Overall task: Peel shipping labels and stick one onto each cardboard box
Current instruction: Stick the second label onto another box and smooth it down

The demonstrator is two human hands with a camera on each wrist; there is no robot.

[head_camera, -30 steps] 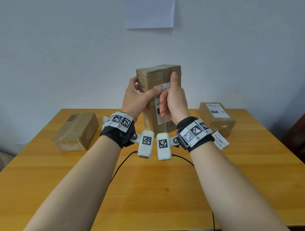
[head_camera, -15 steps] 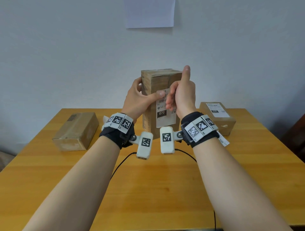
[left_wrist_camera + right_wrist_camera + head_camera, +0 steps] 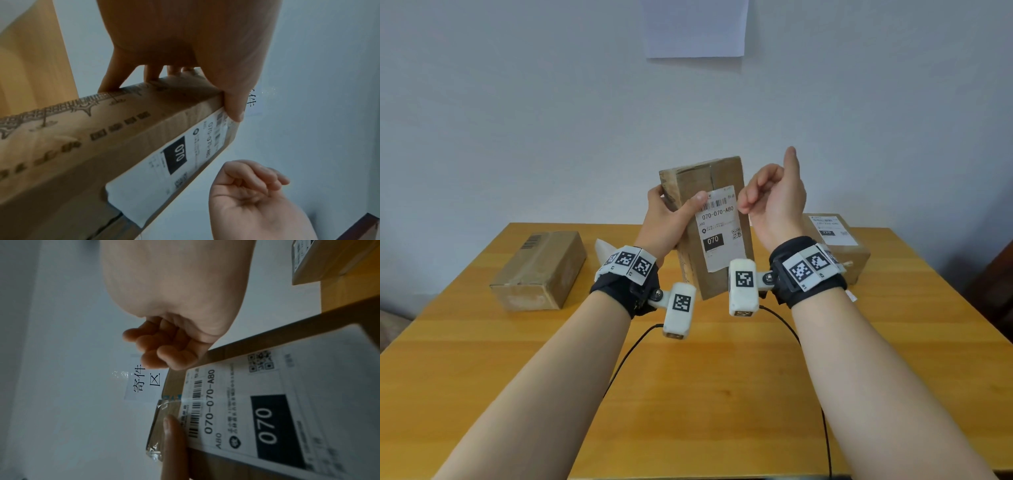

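My left hand [image 3: 669,219] holds a tall cardboard box [image 3: 700,176] upright in the air above the table, thumb [image 3: 236,107] pressed on the label's top corner and the fingers behind the box. A white shipping label [image 3: 719,233] printed "070-070-A80" lies flat on the face towards me. Just right of the box, my right hand [image 3: 774,202] hangs with fingers [image 3: 160,352] curled, thumb up, holding nothing and off the label [image 3: 267,418].
On the wooden table [image 3: 705,394] a plain box [image 3: 541,270] lies at the left. A box with a label [image 3: 839,250] sits at the back right. A white paper scrap [image 3: 604,248] shows behind my left wrist. Black cables [image 3: 633,349] cross the table.
My right hand came off the label and moved right, clear of the box. The box sank a little in my left hand, and the whole label now shows.
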